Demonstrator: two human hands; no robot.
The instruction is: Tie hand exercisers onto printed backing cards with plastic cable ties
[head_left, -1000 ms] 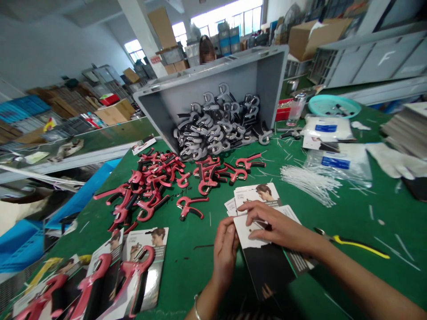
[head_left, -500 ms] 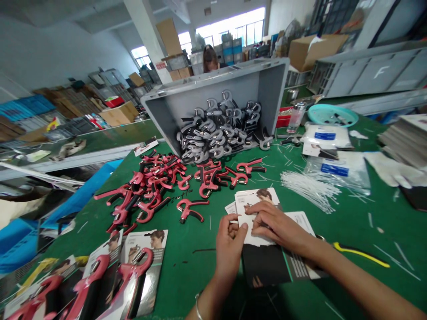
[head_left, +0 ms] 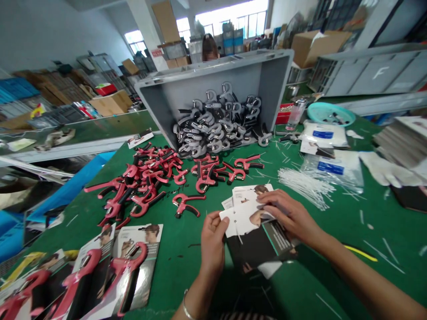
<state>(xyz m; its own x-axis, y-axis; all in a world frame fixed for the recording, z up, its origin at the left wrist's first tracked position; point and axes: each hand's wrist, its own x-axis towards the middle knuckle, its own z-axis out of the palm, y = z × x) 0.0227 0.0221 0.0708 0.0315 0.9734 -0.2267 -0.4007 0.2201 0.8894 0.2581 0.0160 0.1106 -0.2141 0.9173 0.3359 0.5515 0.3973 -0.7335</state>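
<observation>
My left hand [head_left: 215, 235] pinches the left edge of a printed card [head_left: 245, 218], thumb on top. The fingers of my right hand [head_left: 287, 213] close on the same card's upper right part. The card is tilted, with two small holes near its left end. Under and behind it lie more printed cards [head_left: 250, 192] and a black printed panel [head_left: 247, 251]. Several red-and-black hand grips [head_left: 150, 178] are heaped to the left, and one [head_left: 187, 205] lies apart near my left hand. Mounted red grips on cards [head_left: 133, 266] lie at the lower left.
A tipped grey crate [head_left: 160, 102] holds many grey grips [head_left: 216, 129]. White ties [head_left: 305, 186], plastic bags [head_left: 336, 169], a glove [head_left: 387, 171], a turquoise tray [head_left: 330, 113] and stacked cards [head_left: 396, 142] are at the right. A person [head_left: 210, 49] is behind the crate.
The card has been lifted and turned, and its left end now sits in my left hand. My left hand moved left, my right hand moved right and up. The view has shifted slightly.
</observation>
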